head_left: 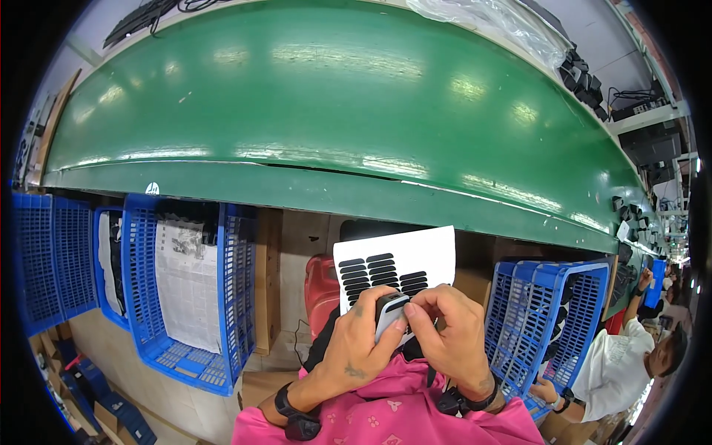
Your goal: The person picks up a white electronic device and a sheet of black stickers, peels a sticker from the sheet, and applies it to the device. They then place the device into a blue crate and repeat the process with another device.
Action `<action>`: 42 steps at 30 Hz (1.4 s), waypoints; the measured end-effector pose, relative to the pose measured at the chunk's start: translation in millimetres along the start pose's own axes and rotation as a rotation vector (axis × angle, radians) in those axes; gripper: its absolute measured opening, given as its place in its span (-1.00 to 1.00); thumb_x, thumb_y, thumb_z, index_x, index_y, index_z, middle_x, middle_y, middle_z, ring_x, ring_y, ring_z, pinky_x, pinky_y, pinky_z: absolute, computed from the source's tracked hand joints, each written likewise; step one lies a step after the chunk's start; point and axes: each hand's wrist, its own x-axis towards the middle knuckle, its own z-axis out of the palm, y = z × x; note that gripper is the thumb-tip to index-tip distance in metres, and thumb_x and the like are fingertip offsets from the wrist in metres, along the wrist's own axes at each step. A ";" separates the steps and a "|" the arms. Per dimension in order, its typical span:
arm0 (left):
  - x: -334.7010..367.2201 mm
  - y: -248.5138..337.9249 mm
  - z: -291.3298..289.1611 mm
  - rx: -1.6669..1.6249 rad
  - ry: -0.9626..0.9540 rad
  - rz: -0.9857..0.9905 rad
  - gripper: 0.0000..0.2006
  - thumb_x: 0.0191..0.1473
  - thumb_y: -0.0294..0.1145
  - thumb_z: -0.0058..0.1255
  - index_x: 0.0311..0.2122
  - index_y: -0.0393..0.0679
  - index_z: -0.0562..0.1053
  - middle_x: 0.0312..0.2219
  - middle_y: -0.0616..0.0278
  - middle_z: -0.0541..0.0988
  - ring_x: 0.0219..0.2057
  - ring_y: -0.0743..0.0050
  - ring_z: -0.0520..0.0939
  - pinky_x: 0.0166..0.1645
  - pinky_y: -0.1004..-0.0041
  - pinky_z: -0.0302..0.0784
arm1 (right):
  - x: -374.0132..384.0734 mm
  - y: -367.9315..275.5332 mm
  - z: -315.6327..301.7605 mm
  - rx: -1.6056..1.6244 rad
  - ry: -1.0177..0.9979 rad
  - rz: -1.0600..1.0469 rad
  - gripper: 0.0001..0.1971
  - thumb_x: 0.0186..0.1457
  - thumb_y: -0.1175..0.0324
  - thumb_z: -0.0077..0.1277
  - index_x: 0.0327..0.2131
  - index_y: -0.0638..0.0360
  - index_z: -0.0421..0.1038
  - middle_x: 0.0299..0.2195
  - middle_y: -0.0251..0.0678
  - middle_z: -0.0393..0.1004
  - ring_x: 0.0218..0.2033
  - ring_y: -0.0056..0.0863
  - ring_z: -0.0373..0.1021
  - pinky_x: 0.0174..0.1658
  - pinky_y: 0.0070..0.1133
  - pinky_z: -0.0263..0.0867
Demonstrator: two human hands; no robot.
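My left hand (365,330) is closed round a small grey-and-black device (389,317), held above my lap. A dark strip (395,302) lies along the device's upper end; it resembles the stickers on the sheet. My right hand (451,330) has thumb and forefinger pinched together at the right end of that strip, against the device. Whether those fingertips grip the strip or the device's edge is hidden. Just beyond both hands, a white sheet (430,256) bears rows of black rounded stickers (382,268), with gaps in the rows.
A green workbench (334,111) stretches across in front. Blue plastic crates stand at the left (189,371) and the right (512,311). A red stool (320,285) is under the bench. To the right, a person in a white shirt (615,363) reaches beside the right crate.
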 end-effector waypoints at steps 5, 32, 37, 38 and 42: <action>3.3 -0.1 3.5 -0.005 -0.045 -0.011 -0.61 0.10 -0.39 0.02 0.00 -0.30 0.27 -0.31 -0.15 0.54 -0.33 -0.08 0.63 -0.24 0.26 0.53 | -1.3 2.9 -1.3 -0.034 0.050 0.008 -0.92 0.01 0.53 0.12 -0.40 0.32 0.43 -0.55 -0.28 0.46 -0.55 -0.57 0.44 -0.47 -0.65 0.33; -58.2 -135.4 -242.0 -0.162 0.866 -0.172 -0.55 -0.10 -0.45 0.30 -0.09 -0.27 0.38 -0.38 0.14 0.52 -0.56 0.52 0.58 -0.51 0.55 0.51 | 55.0 3.4 -4.7 -0.107 0.117 -0.217 -0.88 -0.04 0.60 0.02 -0.34 0.33 0.38 -0.49 -0.28 0.33 -0.45 -0.56 0.28 -0.33 -0.63 0.24; -53.7 -269.1 -345.1 0.162 1.097 -0.406 -0.57 -0.18 -0.38 0.35 -0.20 -0.32 0.43 -0.41 0.07 0.55 -0.56 0.34 0.60 -0.50 0.46 0.47 | 45.8 68.1 -33.0 -0.011 0.207 -0.106 -0.88 0.21 0.42 -0.06 -0.41 0.22 0.35 -0.61 -0.51 0.24 -0.65 -0.80 0.10 -0.60 -0.77 -0.02; -62.5 -295.7 -357.8 0.329 1.100 -0.435 -0.58 -0.19 -0.40 0.34 -0.20 -0.31 0.43 -0.37 -0.01 0.54 -0.48 0.18 0.61 -0.41 0.37 0.48 | 42.7 89.4 -39.9 -0.003 0.202 -0.107 -0.88 0.21 0.42 -0.06 -0.41 0.22 0.35 -0.61 -0.51 0.24 -0.65 -0.80 0.10 -0.60 -0.77 -0.02; -25.8 -335.6 -350.8 0.834 1.026 -0.434 -0.62 -0.18 -0.50 0.25 -0.18 -0.28 0.43 -0.28 -0.18 0.50 -0.21 -0.22 0.53 -0.16 0.16 0.45 | 27.7 130.7 -70.8 0.649 0.192 0.363 -0.62 0.27 0.06 -0.13 -0.40 0.21 0.41 -0.64 -0.42 0.35 -0.74 -0.71 0.17 -0.72 -0.77 0.02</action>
